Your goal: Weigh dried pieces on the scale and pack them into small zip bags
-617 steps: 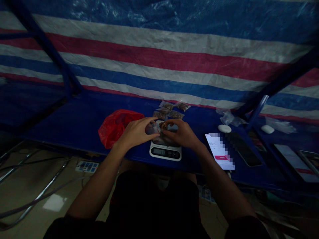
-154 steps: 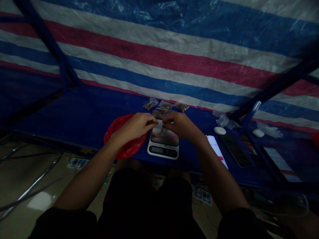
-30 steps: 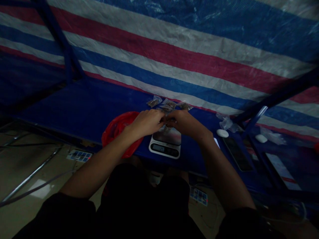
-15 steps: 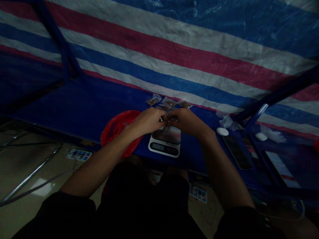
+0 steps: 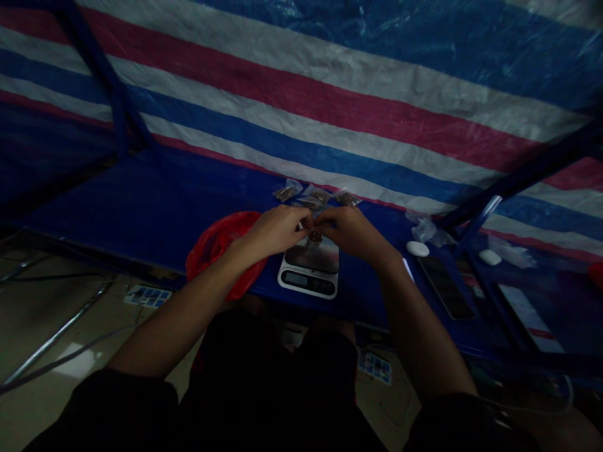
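Over the back of a small white digital scale (image 5: 308, 280), my left hand (image 5: 284, 227) and my right hand (image 5: 351, 229) meet with pinched fingertips. Between them they grip the top of a small clear plastic bag (image 5: 315, 236) with brown bits in it. The bag hangs at the rear of the scale's metal plate; whether it touches the plate I cannot tell. Digits on the scale's display are too dim to read. Just behind my fingers lie several similar filled bags (image 5: 346, 198). A red plastic bag (image 5: 203, 252), open at the top, sits beside my left forearm.
To the right lie a white oval case (image 5: 417, 248), a dark phone (image 5: 446, 289) and crumpled clear plastic bags (image 5: 428, 231). Past a blue metal bar is a white box (image 5: 530, 317). A striped tarp (image 5: 330, 113) hangs behind the blue shelf (image 5: 141, 201).
The small bag now shows more plainly below my fingertips, its brown contents hanging down. My hands stay together over the scale, and the whole view has shifted slightly.
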`<state>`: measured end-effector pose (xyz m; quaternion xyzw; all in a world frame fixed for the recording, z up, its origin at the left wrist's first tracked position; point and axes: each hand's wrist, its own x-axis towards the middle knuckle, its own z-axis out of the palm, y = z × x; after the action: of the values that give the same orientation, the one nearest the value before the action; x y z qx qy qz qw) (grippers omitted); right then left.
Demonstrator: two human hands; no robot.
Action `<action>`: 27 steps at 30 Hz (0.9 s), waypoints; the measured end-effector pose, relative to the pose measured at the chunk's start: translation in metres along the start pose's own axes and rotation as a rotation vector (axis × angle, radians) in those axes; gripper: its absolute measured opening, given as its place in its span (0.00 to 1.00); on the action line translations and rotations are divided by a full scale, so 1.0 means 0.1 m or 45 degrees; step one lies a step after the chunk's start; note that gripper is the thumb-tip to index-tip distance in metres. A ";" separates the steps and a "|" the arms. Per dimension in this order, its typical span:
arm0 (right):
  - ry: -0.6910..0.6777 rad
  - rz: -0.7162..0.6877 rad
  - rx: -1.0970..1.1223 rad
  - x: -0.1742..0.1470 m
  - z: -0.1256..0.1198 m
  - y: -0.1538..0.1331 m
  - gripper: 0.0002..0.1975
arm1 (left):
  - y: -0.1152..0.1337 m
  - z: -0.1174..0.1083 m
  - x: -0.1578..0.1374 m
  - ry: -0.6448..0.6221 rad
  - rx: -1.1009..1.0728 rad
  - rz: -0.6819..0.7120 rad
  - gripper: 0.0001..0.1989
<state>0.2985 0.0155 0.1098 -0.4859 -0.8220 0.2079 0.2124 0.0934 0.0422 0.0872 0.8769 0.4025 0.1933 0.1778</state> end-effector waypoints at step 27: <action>0.291 0.085 -0.020 -0.14 0.04 0.21 0.12 | -0.38 0.03 -0.31 -0.396 0.322 -0.095 0.11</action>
<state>0.3171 0.0122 0.0924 -0.5350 -0.7775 0.1516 0.2937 0.0515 0.0408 0.0611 0.8961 0.4234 -0.0035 0.1333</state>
